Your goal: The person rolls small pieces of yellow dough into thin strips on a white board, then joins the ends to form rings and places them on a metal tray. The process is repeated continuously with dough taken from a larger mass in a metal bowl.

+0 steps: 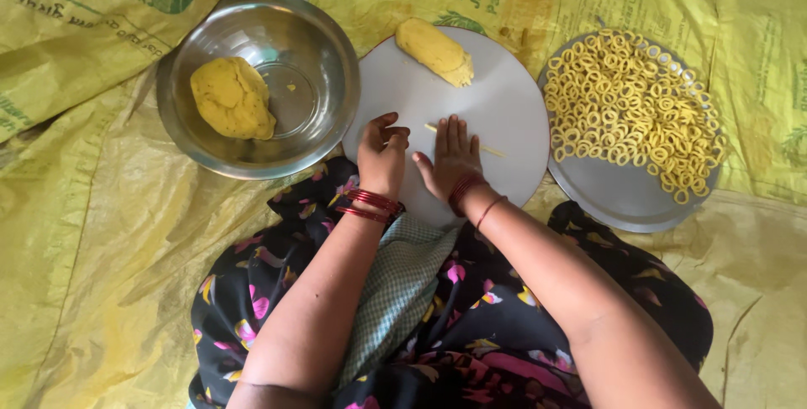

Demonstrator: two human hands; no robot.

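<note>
1. A thin strand of yellow dough (465, 140) is lying across the middle of the round grey board (504, 106), its ends showing on either side of the person's right hand (452, 157).
2. The right hand is pressing flat on the strand with its fingers (450, 133) extended and held side by side — palm down, gripping nothing.
3. The left hand (382, 155) is resting on the board's near-left part, just beside the right, its fingers curling inward; whether it is pinching a bit of dough cannot be told.
4. Judged from its look, the strand is soft, light and easily torn — it should be handled under a flat palm or lifted gently at both ends, never pulled from one.
5. A thicker log of dough (435, 52) is lying at the board's far edge, well apart from the hands.
6. A steel bowl (324, 47), touching the board on the left, is holding a large dough lump (232, 98).
7. A steel plate (618, 199) on the right is carrying a heap of small dough rings (626, 98).
8. Everything is sitting on a yellow plastic sheet (84, 232); red bangles (370, 205) are circling the left wrist.
</note>
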